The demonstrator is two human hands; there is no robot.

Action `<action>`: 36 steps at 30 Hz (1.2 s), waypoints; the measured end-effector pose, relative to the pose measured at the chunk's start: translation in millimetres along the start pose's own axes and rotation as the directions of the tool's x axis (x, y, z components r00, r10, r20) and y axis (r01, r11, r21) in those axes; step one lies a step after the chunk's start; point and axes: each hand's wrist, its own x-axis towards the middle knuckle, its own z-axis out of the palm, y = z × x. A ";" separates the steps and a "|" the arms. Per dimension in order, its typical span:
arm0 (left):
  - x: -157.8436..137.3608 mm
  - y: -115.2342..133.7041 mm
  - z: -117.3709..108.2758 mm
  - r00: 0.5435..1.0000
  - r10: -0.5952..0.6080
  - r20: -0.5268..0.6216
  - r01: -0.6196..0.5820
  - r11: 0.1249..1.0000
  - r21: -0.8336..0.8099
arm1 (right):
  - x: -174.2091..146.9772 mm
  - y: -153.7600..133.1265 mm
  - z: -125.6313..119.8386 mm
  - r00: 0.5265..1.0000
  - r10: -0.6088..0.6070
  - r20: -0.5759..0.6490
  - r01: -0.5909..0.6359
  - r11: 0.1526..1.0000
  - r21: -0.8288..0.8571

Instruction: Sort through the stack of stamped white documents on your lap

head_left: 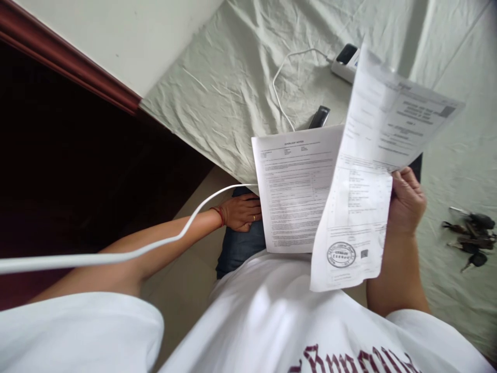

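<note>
- In the head view, your right hand (407, 202) is gripping the right edge of a tall, creased white paper sheet with a black oval stamp (359, 191), fingers curled in tight; the stamped sheet is hanging raised before your white cotton shirt (264, 311).
- A flatter white paper page headed "OVERLEAF NOTES" (293, 191) is showing just left of the stamped sheet, which is overlapping its right side; you cannot tell whether the two are joined.
- Well left of the stamped sheet, your left hand (238, 211) is lying flat with fingers outstretched on dark blue denim trousers (236, 254); its fingertips are reaching the notes page's left edge, but contact is unclear.
- A thick white cable (151, 249) is running farther left of the stamped sheet, crossing before your left arm.
- Beyond the stamped sheet's top left, a white block-shaped power strip (341, 70) is lying partly hidden, with a thin white cord (276, 88) leading away from it.
- A small glossy black object (320, 117) is poking out left of the stamped sheet.
- Well to its right, a bunch of dark and metal keys (471, 235) is resting on wrinkled pale green cloth (217, 98).
</note>
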 end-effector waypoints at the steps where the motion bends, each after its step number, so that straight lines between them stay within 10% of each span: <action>1: -0.1 0.2 0.1 1.000 -0.008 0.030 0.008 1.000 0.000 | -0.7 0.9 0.1 1.000 -0.006 0.006 0.006 1.000 0.009; 10: 5.4 1.7 -4.0 0.995 0.037 -0.090 -0.034 0.999 0.039 | 0.0 1.4 -2.3 1.000 0.001 0.006 -0.001 1.000 0.000; 17: -0.8 2.3 1.4 0.996 -0.034 0.088 0.034 0.999 0.011 | -2.6 -2.5 3.6 1.000 0.005 0.013 -0.005 1.000 -0.018; 30: -0.6 -1.2 1.5 0.996 -0.030 0.079 0.031 0.999 -0.018 | -4.4 -4.0 6.3 1.000 -0.005 0.014 0.006 0.999 -0.051; 36: 5.1 0.1 -4.7 0.998 0.028 -0.058 -0.028 1.000 0.013 | -3.7 -2.5 3.6 1.000 0.003 0.022 -0.003 1.000 -0.006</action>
